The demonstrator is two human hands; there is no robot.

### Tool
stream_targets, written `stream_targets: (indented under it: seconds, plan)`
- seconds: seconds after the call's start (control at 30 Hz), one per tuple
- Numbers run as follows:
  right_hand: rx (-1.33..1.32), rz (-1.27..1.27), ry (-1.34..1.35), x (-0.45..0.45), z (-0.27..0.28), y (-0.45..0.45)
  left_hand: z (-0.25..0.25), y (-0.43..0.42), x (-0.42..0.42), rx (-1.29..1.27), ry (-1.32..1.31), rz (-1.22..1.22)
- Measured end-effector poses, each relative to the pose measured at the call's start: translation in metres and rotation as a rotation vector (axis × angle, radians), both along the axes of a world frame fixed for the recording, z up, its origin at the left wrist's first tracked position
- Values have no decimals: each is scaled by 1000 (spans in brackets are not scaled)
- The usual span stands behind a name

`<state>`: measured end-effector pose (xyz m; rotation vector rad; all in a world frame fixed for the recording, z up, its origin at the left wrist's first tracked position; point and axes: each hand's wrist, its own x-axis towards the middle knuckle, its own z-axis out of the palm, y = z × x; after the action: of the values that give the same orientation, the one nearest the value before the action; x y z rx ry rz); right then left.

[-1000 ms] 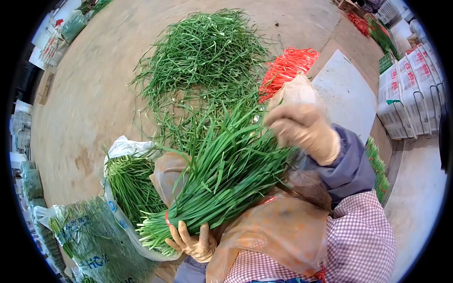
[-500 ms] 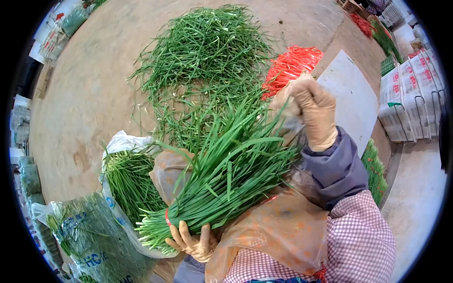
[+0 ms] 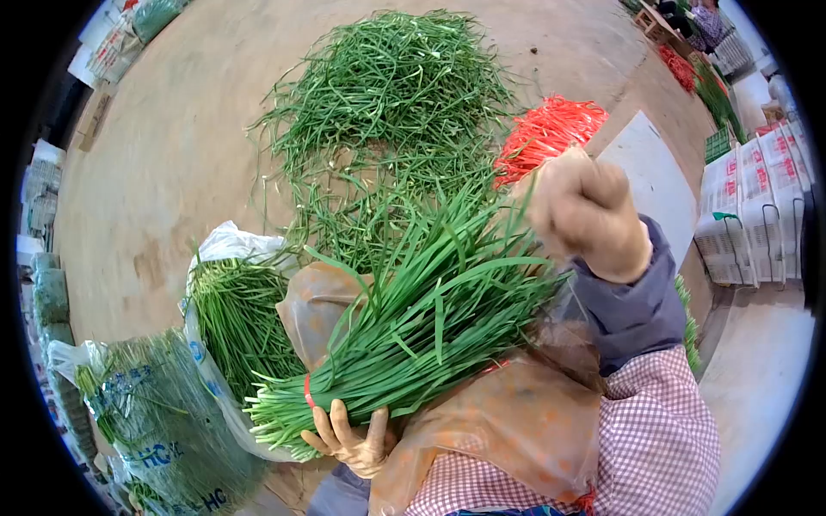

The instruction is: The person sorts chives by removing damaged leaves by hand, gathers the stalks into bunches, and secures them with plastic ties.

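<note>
Diagonally lies bundle [image 3: 413, 348], leaves [image 3: 482, 249] toward upper right; left grip [image 3: 354, 440] holding it, right grip [image 3: 592, 213] fisted, contents unclear.

Your right hand [image 3: 594, 215] is blurred, so you can't tell whether it grips anything. The bunch [image 3: 422, 344] covers part of the bag [image 3: 228, 245]; the edge crops a person [image 3: 707, 24].

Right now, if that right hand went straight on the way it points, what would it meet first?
Probably the pile of red strips, just beyond the right hand in the picture; depth is unclear, so it might pass above them.
</note>
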<state>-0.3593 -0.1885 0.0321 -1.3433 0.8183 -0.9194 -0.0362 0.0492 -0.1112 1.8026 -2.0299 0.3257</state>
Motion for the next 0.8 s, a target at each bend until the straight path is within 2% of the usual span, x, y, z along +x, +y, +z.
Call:
stream_targets:
  seconds: [0.03, 0.1, 0.17, 0.2, 0.23, 0.3, 0.4, 0.53, 0.63, 0.7, 0.77, 0.8]
  plan:
    - [-19, 205, -58, -1, 1, 4, 0, 0, 0, -3, 8, 5]
    - [4, 296, 214, 20, -1, 18, 1, -1, 0, 2, -5, -2]
    - [-294, 16, 341, 41, -33, 33, 0, -2, 2, 1, -22, -15]
    - [52, -98, 298, 50, -40, 41, 1, -3, 1, -11, -15, -18]
    - [155, -97, 373, 50, -43, 37, 3, -2, 1, 12, -13, -22]
    - [198, -123, 429, 51, -48, 36, 8, 1, 2, 60, -11, -20]
    - [69, -84, 428, 57, -52, 29, 2, 0, 2, 5, 4, -31]
    - [-9, -10, 517, 74, -54, 30, 5, 4, 6, 73, -41, -46]
    - [-617, -261, 491, 77, -85, 33, 3, 5, 6, 64, -37, -55]
    - [-580, -328, 536, 70, -82, 33, 3, 3, 8, 57, -51, -68]
    - [-475, -605, 573, 62, -91, 26, 5, 2, 5, 59, -27, -69]
    - [-238, -651, 439, 58, -80, 24, 6, 0, 4, 56, -15, -69]
